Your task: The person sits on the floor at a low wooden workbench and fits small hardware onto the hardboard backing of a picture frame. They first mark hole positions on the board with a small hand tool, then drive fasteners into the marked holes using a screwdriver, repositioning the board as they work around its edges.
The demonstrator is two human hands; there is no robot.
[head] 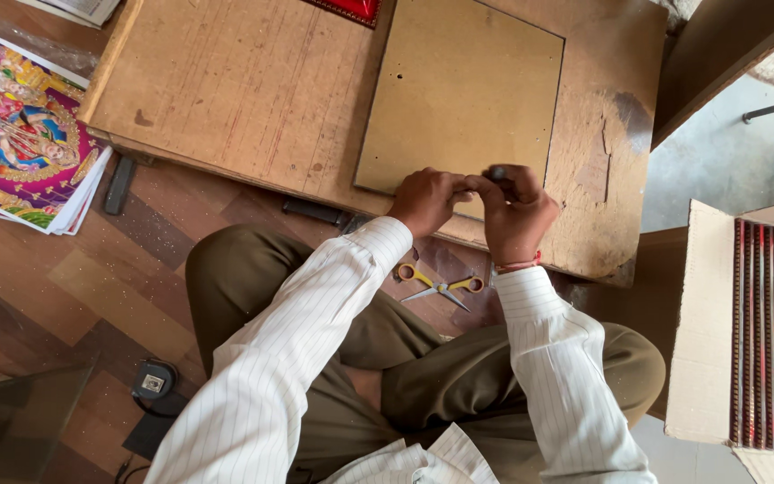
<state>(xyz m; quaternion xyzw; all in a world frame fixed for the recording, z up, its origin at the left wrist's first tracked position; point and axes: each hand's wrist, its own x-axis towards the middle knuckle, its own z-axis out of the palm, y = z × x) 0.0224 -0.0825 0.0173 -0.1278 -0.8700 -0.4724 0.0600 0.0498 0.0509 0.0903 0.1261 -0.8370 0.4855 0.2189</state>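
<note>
Brown hardboard panel (463,90) lies flat on the low wooden work board (244,90) ahead of me, its near edge under both hands. I see my left hand (425,199) curled with fingertips pinching at that edge, touching my right hand (514,211), which is closed around a small dark object (497,172) I cannot identify. Yellow-handled scissors (439,283) rest open on the floor between my knees, just near of the board. Colourful prints (20,134) are stacked far left
</note>
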